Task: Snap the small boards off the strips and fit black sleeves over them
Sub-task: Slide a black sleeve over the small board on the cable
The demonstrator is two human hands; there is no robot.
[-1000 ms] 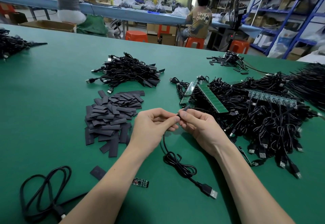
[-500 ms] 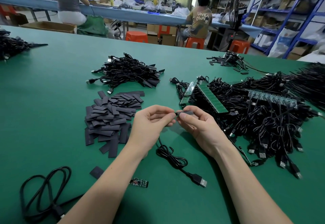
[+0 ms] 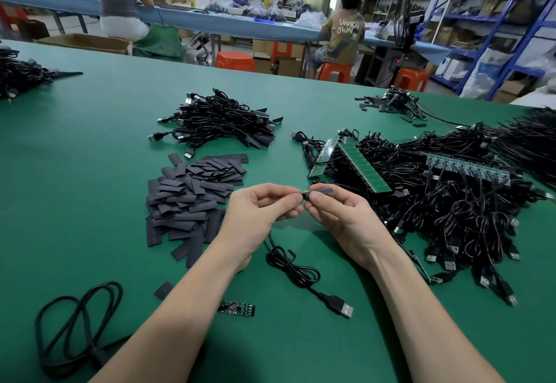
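Both hands meet above the green felt table [image 3: 90, 172]: the right hand [image 3: 340, 217] pinches a flat matte-black sleeve [image 3: 323, 191], while the left hand [image 3: 258, 211] pinches its near end. A thin black USB cable [image 3: 301, 274] trails down from them onto the table.

bright overhead light, soft shadows; wide-angle bend at edges, bg maybe slightly soft.

A factory assembly floor for small electronics is shown. A wide green worktable [image 3: 90, 172] is heaped with bundled black cables [image 3: 216, 121], a pile of cut black sleeves [image 3: 192, 199] and green strips of circuit boards [image 3: 364, 169]. Behind it, a long blue bench [image 3: 210, 26] is occupied by seated workers [image 3: 343, 39] on orange stools [image 3: 234, 60]. Blue racks stacked with cartons [image 3: 487, 15] are seen along the right wall.
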